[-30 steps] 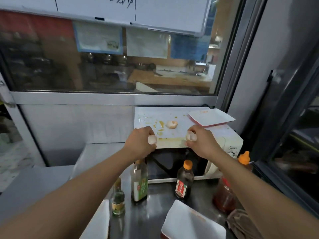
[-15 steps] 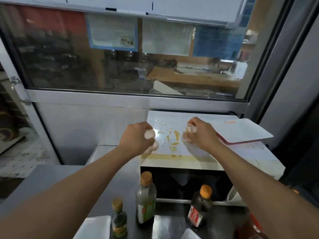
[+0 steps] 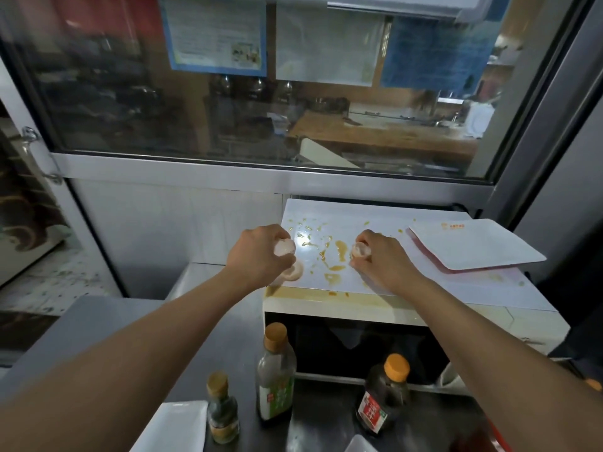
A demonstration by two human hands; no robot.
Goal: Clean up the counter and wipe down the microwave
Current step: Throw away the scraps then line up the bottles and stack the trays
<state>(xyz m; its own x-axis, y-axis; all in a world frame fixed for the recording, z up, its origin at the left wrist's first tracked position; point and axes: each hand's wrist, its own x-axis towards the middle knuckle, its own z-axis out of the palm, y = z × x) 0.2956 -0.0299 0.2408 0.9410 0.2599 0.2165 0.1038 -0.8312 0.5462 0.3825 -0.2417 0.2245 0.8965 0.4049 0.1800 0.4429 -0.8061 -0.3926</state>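
A white microwave (image 3: 434,296) stands on the steel counter (image 3: 321,415), its top spattered with yellow-brown spills (image 3: 340,250). Both hands hover over that top. My left hand (image 3: 257,256) is at the front left corner, closed on pale eggshell pieces (image 3: 284,247); one piece shows below the fist. My right hand (image 3: 386,261) is just right of the spills, fingers closed on another eggshell piece (image 3: 360,251). The microwave's dark door faces me below.
A white rectangular plate (image 3: 473,246) lies on the microwave's right side, overhanging its edge. In front stand a tall green-label bottle (image 3: 275,375), a dark red-label bottle (image 3: 383,394) and a small dark bottle (image 3: 222,409). Another white plate (image 3: 173,425) sits at the lower left. A window is behind.
The eggshell piece that lay between my hands is gone from the microwave top; my right hand closed where it lay. The view has moved closer and higher over the top.
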